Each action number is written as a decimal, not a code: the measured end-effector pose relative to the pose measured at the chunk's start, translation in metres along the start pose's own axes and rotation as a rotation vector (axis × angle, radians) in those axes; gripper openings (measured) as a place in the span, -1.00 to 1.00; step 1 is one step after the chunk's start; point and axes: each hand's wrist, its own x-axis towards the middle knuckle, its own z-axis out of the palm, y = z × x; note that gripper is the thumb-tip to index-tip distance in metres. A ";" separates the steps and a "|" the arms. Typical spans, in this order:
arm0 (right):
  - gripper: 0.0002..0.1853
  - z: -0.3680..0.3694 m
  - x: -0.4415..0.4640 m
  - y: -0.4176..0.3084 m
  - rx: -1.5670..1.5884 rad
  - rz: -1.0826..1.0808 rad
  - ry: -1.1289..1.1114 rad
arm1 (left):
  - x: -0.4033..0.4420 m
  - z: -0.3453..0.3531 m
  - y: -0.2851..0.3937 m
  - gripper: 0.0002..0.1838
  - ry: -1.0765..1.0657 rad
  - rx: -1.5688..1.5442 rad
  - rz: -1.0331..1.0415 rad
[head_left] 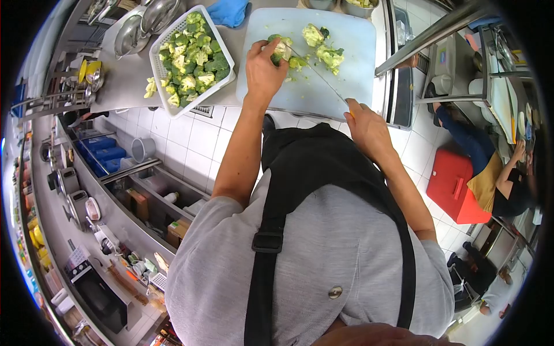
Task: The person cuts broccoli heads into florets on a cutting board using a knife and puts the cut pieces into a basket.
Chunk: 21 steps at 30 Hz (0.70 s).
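Observation:
On the white cutting board (358,63), my left hand (265,70) is closed on a piece of broccoli (281,51), fingers bent over its near side. My right hand (369,130) grips a knife (326,82) by its orange-yellow handle. The blade slants up and left across the board, its tip at the broccoli by my left fingers. More broccoli pieces (330,57) lie on the board to the right of the blade, with small green scraps around. To the left stands a white perforated basket (229,79) full of cut broccoli florets (193,63).
A blue cloth (227,12) and metal strainers (130,36) lie beyond the basket. Small containers (360,6) stand behind the board. A metal post (427,40) rises at the right. Another person (490,167) is by a red box (450,181) at the right.

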 end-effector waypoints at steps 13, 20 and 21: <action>-0.70 0.021 0.012 -0.001 -0.046 0.003 0.044 | -0.008 0.003 0.009 -0.41 0.034 0.013 -0.069; -0.68 0.012 0.016 -0.002 0.101 0.103 0.038 | -0.029 0.011 -0.002 -0.42 0.105 -0.260 -0.309; -0.68 0.009 0.015 -0.003 0.112 0.093 0.015 | -0.032 0.019 -0.010 -0.44 0.130 -0.416 -0.398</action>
